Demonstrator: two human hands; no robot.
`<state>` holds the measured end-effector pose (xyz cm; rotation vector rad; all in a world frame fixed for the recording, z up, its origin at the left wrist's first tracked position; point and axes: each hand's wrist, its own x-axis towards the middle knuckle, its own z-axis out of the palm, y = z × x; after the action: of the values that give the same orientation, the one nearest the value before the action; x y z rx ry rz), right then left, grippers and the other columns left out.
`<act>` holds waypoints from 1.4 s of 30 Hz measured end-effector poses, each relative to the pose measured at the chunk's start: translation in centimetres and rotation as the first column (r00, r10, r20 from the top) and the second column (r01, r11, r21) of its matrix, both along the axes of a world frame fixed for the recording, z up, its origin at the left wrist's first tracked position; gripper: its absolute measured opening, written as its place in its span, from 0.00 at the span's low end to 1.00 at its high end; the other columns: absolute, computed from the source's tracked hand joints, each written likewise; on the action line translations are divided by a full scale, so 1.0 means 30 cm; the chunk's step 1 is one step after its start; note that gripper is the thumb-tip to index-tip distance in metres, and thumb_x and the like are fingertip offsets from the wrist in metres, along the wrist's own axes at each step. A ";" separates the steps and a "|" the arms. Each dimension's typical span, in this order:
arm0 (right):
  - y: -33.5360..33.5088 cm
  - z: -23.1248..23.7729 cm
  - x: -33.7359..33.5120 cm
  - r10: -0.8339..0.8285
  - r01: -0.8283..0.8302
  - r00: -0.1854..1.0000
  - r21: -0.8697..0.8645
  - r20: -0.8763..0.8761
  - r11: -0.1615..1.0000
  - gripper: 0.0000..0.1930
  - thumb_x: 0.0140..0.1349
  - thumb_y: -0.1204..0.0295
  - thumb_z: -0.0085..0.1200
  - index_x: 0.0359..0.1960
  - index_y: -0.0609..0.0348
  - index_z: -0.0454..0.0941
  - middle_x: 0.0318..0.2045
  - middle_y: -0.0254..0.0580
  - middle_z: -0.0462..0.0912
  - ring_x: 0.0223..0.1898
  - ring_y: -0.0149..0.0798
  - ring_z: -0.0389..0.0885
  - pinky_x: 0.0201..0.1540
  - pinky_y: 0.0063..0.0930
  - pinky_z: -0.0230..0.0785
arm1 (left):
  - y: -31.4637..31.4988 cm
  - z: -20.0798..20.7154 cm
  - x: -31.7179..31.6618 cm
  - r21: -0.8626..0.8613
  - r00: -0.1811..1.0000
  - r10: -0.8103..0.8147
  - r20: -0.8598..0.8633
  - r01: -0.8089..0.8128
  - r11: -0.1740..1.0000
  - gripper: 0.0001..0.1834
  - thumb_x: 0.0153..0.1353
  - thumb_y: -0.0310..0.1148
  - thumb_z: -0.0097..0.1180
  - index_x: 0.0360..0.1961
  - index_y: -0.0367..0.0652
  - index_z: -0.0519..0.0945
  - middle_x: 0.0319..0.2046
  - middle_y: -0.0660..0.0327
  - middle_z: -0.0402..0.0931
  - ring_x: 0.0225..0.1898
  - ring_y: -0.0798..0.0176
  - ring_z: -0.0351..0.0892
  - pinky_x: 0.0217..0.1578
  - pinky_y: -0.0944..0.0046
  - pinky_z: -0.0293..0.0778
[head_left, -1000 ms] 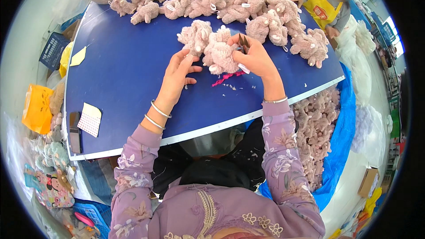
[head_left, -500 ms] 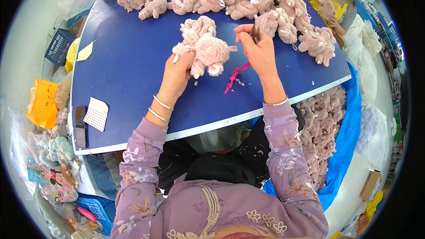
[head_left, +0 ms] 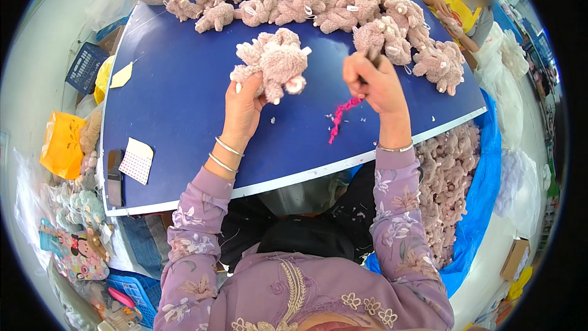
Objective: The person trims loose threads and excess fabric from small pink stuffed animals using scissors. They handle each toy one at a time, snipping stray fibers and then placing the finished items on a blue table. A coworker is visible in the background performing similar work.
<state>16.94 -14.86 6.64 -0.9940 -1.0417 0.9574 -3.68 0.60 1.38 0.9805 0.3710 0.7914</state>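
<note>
In my left hand (head_left: pixel 245 101) is a pinkish-beige plush animal (head_left: pixel 278 61), gripped by its lower side above the blue table. Its fleecy body has a pale-lined ear and a small white tag standing out on the right. My right hand (head_left: pixel 376 83), apart from the toy, is closed around dark metal thread snips (head_left: pixel 371 56), mostly hidden by the fingers. A bright pink braided cord (head_left: pixel 338 119) hangs below that hand.
Similar plush animals (head_left: pixel 294 0) are heaped along the table's (head_left: pixel 184 104) far side. More fill a blue-lined bag (head_left: pixel 450 184) at right. A sticker sheet (head_left: pixel 136 160) and dark phone-like object (head_left: pixel 114 178) lie left. A co-worker (head_left: pixel 462 6) sits far right.
The plush has turned and moved slightly left. My right hand has moved right and a little nearer, away from the toy, and the pink cord has swung along with it.
</note>
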 end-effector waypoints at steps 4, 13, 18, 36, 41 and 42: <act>0.088 -0.048 -0.129 -0.187 0.249 0.947 -0.229 0.262 0.941 0.14 0.60 0.65 0.58 0.43 0.62 0.77 0.25 0.25 0.74 0.19 0.16 0.62 0.18 0.13 0.51 | -0.014 0.002 0.003 0.058 0.993 -0.119 0.020 0.118 0.991 0.20 0.65 0.35 0.52 0.56 0.38 0.68 0.51 0.57 0.74 0.50 0.59 0.78 0.47 0.58 0.77; 0.088 -0.094 -0.082 -0.264 0.282 0.959 -0.214 0.107 0.935 0.09 0.62 0.73 0.54 0.42 0.64 0.78 0.29 0.32 0.79 0.28 0.21 0.74 0.29 0.17 0.67 | -0.009 -0.020 0.004 0.212 0.978 -0.113 -0.177 0.150 0.966 0.18 0.61 0.32 0.59 0.50 0.38 0.72 0.41 0.65 0.75 0.40 0.74 0.73 0.42 0.72 0.70; 0.097 -0.112 -0.104 -0.294 0.311 0.948 -0.168 0.122 0.935 0.08 0.62 0.72 0.54 0.40 0.64 0.78 0.27 0.30 0.78 0.25 0.21 0.72 0.25 0.16 0.62 | -0.022 -0.022 0.001 0.308 0.966 0.011 -0.260 0.072 0.949 0.07 0.64 0.31 0.56 0.40 0.40 0.75 0.30 0.68 0.75 0.29 0.78 0.71 0.32 0.76 0.69; 0.104 -0.118 -0.118 -0.100 0.058 0.990 -0.360 -0.097 0.931 0.17 0.59 0.60 0.60 0.41 0.60 0.74 0.21 0.25 0.69 0.15 0.18 0.57 0.16 0.17 0.48 | 0.033 0.000 -0.010 -0.085 0.977 -0.143 0.156 0.158 0.984 0.13 0.72 0.40 0.41 0.39 0.42 0.72 0.32 0.64 0.71 0.33 0.69 0.70 0.38 0.65 0.72; 0.092 -0.111 -0.122 -0.200 0.192 0.980 -0.288 0.002 0.938 0.13 0.58 0.65 0.61 0.37 0.61 0.75 0.21 0.27 0.72 0.16 0.19 0.63 0.16 0.16 0.52 | 0.000 0.046 0.004 -0.185 0.994 -0.034 0.102 0.052 0.981 0.14 0.72 0.41 0.40 0.39 0.43 0.72 0.33 0.64 0.72 0.35 0.68 0.72 0.40 0.64 0.72; 0.074 -0.084 -0.095 -0.205 0.191 0.978 -0.204 -0.049 0.960 0.14 0.59 0.64 0.60 0.38 0.61 0.75 0.22 0.28 0.74 0.18 0.19 0.66 0.17 0.15 0.54 | 0.031 0.022 -0.010 -0.091 0.989 -0.054 0.140 0.067 0.994 0.14 0.72 0.42 0.40 0.40 0.44 0.72 0.34 0.63 0.73 0.35 0.68 0.72 0.41 0.64 0.72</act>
<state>14.08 -12.63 4.13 -1.1981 -0.7821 0.9353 -3.97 1.54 2.03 0.8394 0.2566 0.7743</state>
